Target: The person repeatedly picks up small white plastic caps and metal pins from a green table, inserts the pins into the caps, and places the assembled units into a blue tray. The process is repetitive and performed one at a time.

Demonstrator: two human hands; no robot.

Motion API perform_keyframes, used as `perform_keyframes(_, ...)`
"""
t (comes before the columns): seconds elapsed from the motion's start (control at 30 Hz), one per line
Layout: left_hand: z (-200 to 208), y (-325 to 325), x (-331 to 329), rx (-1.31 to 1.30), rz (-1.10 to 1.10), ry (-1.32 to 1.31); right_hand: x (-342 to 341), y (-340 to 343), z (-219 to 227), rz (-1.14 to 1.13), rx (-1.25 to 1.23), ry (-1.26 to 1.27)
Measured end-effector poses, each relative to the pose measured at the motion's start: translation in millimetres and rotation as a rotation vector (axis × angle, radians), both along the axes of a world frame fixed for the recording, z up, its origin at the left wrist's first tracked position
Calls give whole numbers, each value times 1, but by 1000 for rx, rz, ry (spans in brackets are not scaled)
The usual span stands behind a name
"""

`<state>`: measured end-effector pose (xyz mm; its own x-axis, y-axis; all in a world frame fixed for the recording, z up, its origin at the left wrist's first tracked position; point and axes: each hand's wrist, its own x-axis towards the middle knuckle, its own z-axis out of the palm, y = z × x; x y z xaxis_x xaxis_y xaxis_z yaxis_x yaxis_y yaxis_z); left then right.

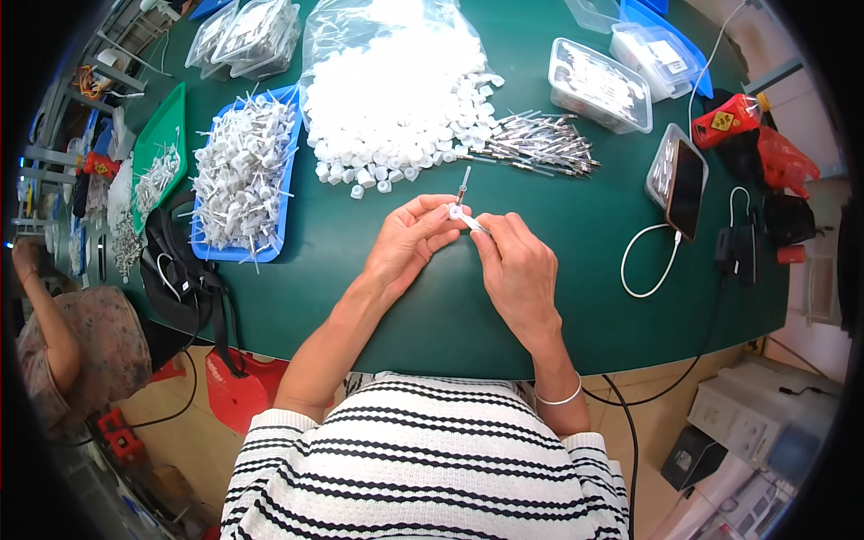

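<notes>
Over the near middle of the table, my left hand [403, 241] pinches a small white plastic cap [455, 212] between thumb and fingers. A slim metal pin [463, 186] with a pale tip stands up from the cap. Close on its right, my right hand [524, 274] is closed on a thin white piece [473, 222] whose end meets the cap; its exact kind is hard to make out. Beyond my hands lies a big heap of loose white caps [387, 99], partly inside a clear plastic bag. Metal pins [544, 144] are piled at the heap's right.
A blue tray [286, 225] of capped pins stands left, with a green tray [180, 117] beyond it. Clear boxes [598, 85] sit at the back right. A phone [687, 191] on a cable leans on another box. At far left, another person's arm [49, 315] shows.
</notes>
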<state>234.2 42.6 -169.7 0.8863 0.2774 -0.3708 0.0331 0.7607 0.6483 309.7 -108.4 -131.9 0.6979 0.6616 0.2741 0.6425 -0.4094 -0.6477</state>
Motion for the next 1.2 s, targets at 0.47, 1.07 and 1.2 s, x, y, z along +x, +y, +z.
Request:
perform_keyframes(0.47, 2, -1, 0, 29, -5, 16, 2, 0, -2, -5, -16, -45)
perform_keyframes(1.07, 4, -2, 0, 34, -8, 24, 3, 0, 1, 8, -36, -97)
perform_keyframes(1.2, 3, -3, 1, 38, -4, 19, 2, -1, 3, 3, -50, -118)
